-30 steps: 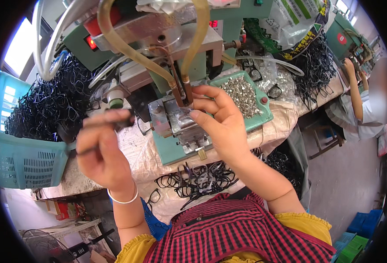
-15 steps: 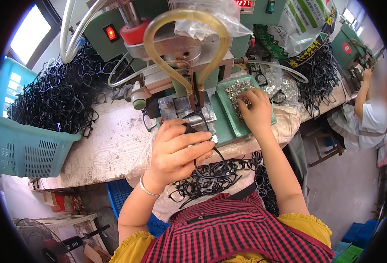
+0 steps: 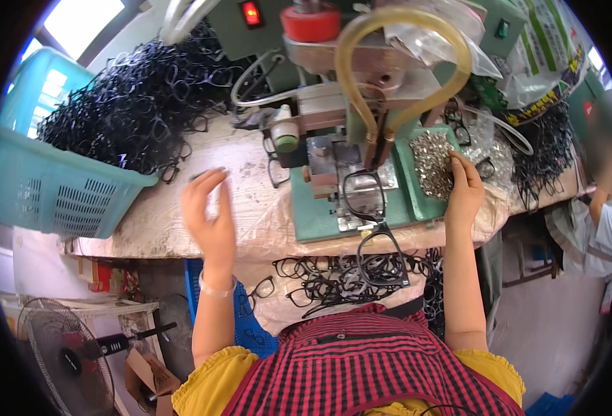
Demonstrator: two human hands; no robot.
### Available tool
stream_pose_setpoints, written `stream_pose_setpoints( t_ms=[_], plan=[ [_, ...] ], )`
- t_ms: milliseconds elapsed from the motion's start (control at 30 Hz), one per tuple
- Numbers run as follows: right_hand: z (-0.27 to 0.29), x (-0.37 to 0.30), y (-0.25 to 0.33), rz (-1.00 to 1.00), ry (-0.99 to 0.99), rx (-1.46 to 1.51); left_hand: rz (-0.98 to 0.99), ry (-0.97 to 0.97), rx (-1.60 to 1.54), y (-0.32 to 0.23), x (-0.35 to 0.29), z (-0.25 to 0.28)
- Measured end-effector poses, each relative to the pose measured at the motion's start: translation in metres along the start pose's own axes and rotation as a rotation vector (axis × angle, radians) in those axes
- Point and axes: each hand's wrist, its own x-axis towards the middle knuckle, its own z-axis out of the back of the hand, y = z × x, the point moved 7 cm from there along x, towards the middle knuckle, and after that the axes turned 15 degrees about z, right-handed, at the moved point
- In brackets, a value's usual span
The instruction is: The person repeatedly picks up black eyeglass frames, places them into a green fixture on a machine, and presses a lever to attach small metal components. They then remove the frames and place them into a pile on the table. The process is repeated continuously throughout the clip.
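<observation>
While glasses (image 3: 379, 227) jut, fingers (image 3: 462, 170) (right) at tray (image 3: 429, 209)

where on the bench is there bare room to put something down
The barest patch is the pale benchtop between the blue basket and the green machine base; the left hand shows over its front part. Crowded: the black frame pile behind, the parts tray and the loose frames below the base.
</observation>
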Motion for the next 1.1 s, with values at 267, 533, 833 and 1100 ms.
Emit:
stream_pose_setpoints(
  t_ms=[267, 533, 833, 1100],
  plan=[
    [-0.023, 0.007, 0.011, 0.141, 0.189, -0.264, -0.054, 0.344, 0.305, 0.106, 0.008, -0.144],
    [0.044, -0.014, 0.013, 0.138, 0.209, -0.309, 0.358, 0.044, 0.894, 0.226, 0.078, -0.013],
    [-0.024, -0.017, 0.092, 0.196, 0.346, -0.089, 0.184, 0.165, 0.625, 0.23, 0.045, -0.05],
    [-0.095, -0.014, 0.113, 0.162, 0.323, 0.232, 0.137, 0.017, 0.234, 0.117, -0.003, -0.063]
  ],
)
